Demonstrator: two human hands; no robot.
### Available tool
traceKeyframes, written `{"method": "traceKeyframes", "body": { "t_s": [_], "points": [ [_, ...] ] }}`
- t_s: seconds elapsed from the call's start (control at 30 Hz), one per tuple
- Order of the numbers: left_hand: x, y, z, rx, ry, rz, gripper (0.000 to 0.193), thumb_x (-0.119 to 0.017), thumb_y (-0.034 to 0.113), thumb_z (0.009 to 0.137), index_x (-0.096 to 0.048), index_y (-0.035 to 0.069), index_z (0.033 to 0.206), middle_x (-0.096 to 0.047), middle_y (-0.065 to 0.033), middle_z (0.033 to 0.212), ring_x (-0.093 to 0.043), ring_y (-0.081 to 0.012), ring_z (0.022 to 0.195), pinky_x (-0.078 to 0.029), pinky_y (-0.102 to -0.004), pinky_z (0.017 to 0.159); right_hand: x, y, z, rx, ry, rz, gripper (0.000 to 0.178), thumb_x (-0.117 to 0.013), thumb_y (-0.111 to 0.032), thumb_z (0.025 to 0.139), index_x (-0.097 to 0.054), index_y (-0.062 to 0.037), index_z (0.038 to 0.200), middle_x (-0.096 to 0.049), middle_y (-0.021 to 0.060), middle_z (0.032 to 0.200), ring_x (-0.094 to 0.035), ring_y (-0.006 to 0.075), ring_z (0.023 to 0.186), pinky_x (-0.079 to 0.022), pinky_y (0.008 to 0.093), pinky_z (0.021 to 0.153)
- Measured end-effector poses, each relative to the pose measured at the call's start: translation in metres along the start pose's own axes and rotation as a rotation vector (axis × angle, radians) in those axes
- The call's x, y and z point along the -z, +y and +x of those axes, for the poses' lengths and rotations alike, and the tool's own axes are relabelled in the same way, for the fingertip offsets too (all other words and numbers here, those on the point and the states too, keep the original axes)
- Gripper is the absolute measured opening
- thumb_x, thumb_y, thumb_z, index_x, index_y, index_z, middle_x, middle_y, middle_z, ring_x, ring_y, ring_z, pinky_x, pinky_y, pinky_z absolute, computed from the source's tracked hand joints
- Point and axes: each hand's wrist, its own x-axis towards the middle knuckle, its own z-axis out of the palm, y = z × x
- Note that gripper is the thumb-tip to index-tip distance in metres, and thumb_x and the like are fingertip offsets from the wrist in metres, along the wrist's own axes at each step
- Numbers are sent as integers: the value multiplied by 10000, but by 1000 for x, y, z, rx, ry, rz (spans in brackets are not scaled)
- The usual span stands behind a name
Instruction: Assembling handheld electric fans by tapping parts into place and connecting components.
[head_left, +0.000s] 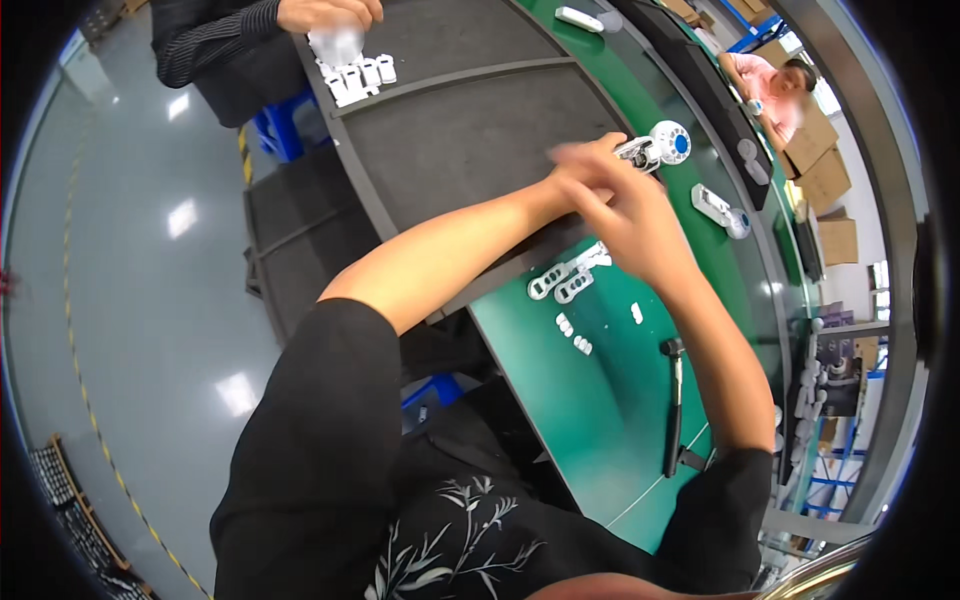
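Observation:
My left hand (588,172) is closed around the body of a white handheld device (637,152), whose round head (670,143) has a blue centre and points away to the right. Partly across the left hand lies my right hand (632,220), its fingers smeared by motion, so its grip cannot be made out. Both hands are over the right end of a dark grey tray (450,150), beside the green table (530,370). Below them on the green surface lie white oblong casings (573,288) with dark holes, and small white pieces (583,345).
A black-handled, hammer-like tool (674,410) lies near my right forearm. More white devices (716,206) rest along the green surface at right. At the tray's far left, a co-worker's hand (330,14) is over white parts (358,76). Another person (775,95) sits across, near cardboard boxes (825,170).

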Motion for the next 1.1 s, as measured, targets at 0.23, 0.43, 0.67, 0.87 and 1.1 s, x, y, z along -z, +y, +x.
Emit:
{"method": "traceKeyframes", "body": {
  "t_s": [0.23, 0.43, 0.67, 0.87, 1.1],
  "points": [
    [-27, 13, 14, -27, -68, -58, 340, -554, 219, 941, -498, 38, 1224, -626, -180, 939, -623, -296, 871, -481, -425, 763, -120, 47, 197, 66, 9, -265, 299, -610, -204, 794, -691, -72, 1049, -697, 154, 936, -660, 338, 916, -525, 417, 830],
    [-17, 5, 7, 55, 30, 89, 340, -572, 217, 918, -505, 45, 1204, -620, -212, 984, -607, -378, 943, -460, -485, 825, -146, 11, 200, -216, -61, -140, 256, -593, -190, 765, -715, -32, 926, -697, 175, 943, -663, 365, 911, -524, 450, 835],
    [-15, 12, 14, 118, 96, 63, 278, -570, 178, 884, -553, 54, 1133, -645, -208, 1044, -599, -427, 989, -467, -497, 830, -178, -6, 188, -147, 45, -645, 346, -576, -328, 759, -737, -73, 928, -658, 159, 1010, -567, 298, 963, -450, 395, 791],
    [-23, 5, 15, 94, 27, 129, 433, -528, 232, 925, -483, 12, 1295, -613, -265, 1155, -587, -428, 1070, -452, -446, 905, -209, -22, 182, -214, 233, -477, 209, -601, -142, 775, -738, -69, 914, -639, 121, 1005, -506, 263, 1013, -357, 390, 869],
    [-27, 4, 15, 123, 2, 146, 453, -511, 240, 949, -445, 10, 1333, -625, -227, 1084, -608, -342, 968, -465, -393, 828, -213, -20, 179, -258, 452, -176, 101, -609, -73, 761, -678, -25, 817, -645, 163, 881, -554, 271, 933, -391, 352, 840]
  ]
}}
